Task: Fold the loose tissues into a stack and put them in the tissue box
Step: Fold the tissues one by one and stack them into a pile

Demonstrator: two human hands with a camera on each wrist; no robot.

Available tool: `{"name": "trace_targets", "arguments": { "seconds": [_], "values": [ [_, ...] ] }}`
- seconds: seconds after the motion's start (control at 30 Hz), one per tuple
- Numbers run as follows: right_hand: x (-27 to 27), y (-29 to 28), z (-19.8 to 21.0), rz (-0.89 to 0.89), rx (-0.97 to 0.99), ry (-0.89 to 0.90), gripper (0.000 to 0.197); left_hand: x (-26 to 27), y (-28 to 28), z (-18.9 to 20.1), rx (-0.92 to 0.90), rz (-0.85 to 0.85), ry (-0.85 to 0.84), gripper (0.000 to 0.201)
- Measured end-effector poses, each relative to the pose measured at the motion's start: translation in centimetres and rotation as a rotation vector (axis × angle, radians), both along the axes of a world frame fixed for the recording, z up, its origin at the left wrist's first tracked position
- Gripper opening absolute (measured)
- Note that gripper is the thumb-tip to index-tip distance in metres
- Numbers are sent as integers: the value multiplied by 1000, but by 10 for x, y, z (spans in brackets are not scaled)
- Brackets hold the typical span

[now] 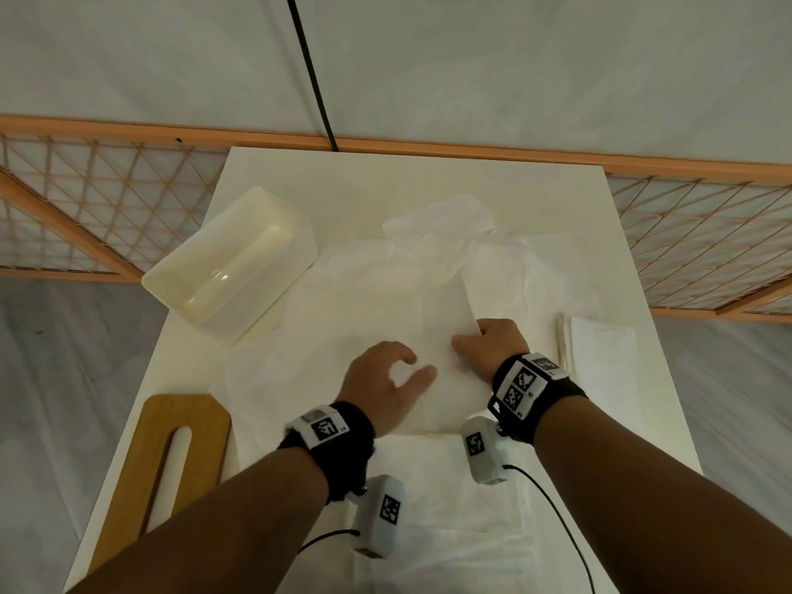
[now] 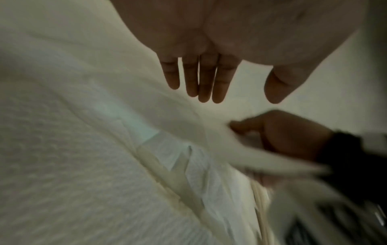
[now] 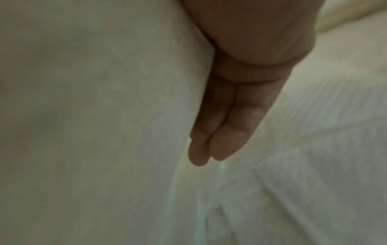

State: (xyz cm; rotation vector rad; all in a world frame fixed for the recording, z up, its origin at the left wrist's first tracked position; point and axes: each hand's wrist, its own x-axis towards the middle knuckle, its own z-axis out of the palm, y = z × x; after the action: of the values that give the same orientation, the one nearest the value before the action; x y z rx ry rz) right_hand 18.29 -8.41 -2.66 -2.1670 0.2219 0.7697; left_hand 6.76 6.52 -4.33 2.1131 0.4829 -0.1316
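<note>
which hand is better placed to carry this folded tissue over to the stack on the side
Right. The right hand already pinches the folded tissue's edge, and the folded stack lies just to its right. The left hand hovers open, farther from the stack.

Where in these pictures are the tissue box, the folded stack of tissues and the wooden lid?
tissue box (image 1: pixel 257 233): head view, on its pale side wall.
folded stack of tissues (image 1: pixel 600 353): head view, on its top sheet.
wooden lid (image 1: pixel 201 426): head view, on the wood beside its slot.

Matt crinkled paper tissues (image 1: pixel 428 267), glossy plastic tissue box (image 1: pixel 227 259), wooden lid (image 1: pixel 158 460)
</note>
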Motion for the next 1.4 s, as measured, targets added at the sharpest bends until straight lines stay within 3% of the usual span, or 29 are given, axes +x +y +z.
{"name": "trace_targets", "arguments": {
  "seconds": [0.07, 0.17, 0.23, 0.3, 0.5, 0.63, 0.77, 0.87, 0.93, 1.0, 1.07, 1.17, 1.27, 1.4],
  "values": [
    [3, -6, -3, -7, 14, 6, 10, 5, 12, -4, -45, 214, 80, 26],
    [-1, -8, -4, -74, 190, 63, 9, 15, 23, -11, -272, 428, 114, 29],
    [-3, -6, -2, -169, 407, 168, 12, 18, 24, -6, -399, 457, 103, 33],
    [-5, -3, 0, -203, 522, 231, 14, 21, 25, -4, -372, 441, 118, 38],
    [0, 2, 3, -30, 168, -11, 15, 17, 35, -10, -116, 384, 257, 41],
    [-8, 12, 14, 93, 118, -85, 19, 14, 34, -14, -192, 418, 146, 23],
    [-16, 26, 19, 160, 96, -133, 17, 18, 23, -9, -422, 418, 140, 10],
    [-25, 36, 20, 267, 217, -30, 28, 21, 19, -3, -467, 433, 146, 24],
    [-26, 37, 15, 239, 253, 39, 23, 21, 25, -3, -453, 498, 156, 41],
    [-20, 33, 5, 143, 153, -7, 11, 19, 33, -9, -429, 542, 181, 49],
    [-12, 26, -6, 143, -58, -72, 4, 15, 40, -16, -327, 514, 203, 43],
    [-13, 26, -14, 257, -240, -57, 24, 9, 44, -23, -172, 368, 286, 37],
    [-18, 36, -20, 277, -242, -40, 38, 7, 43, -26, -147, 291, 308, 37],
    [-20, 43, -21, 244, -200, -16, 30, 5, 41, -27, -153, 300, 266, 32]
  ]
}}
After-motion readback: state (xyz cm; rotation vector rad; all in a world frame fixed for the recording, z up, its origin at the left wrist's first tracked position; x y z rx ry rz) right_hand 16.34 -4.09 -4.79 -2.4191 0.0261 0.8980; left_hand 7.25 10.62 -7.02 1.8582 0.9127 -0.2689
